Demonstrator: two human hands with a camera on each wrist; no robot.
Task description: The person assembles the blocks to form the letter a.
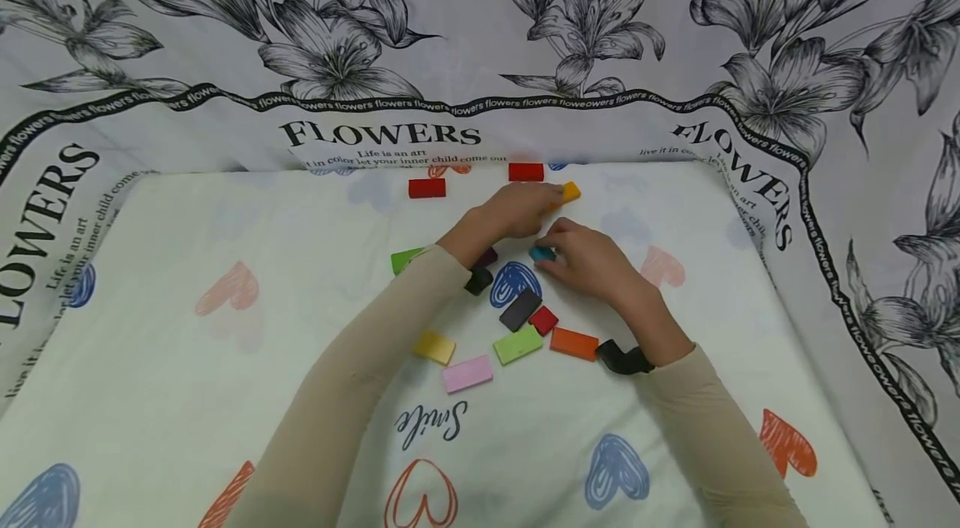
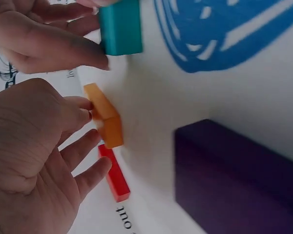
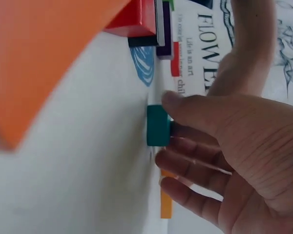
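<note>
At the far side of the cloth, my left hand pinches a yellow-orange block with its fingertips; the left wrist view shows this block tilted on the cloth, its other fingers spread apart. Just nearer, my right hand holds a teal block between thumb and fingers, low over the cloth beside a printed blue heart. A red block lies just beyond the left hand. Under the left wrist, a dark purple block is partly hidden in the head view.
Nearer the body lie a dark grey block, a small red block, and light green, orange, pink and yellow blocks. A green block and another red block sit to the left.
</note>
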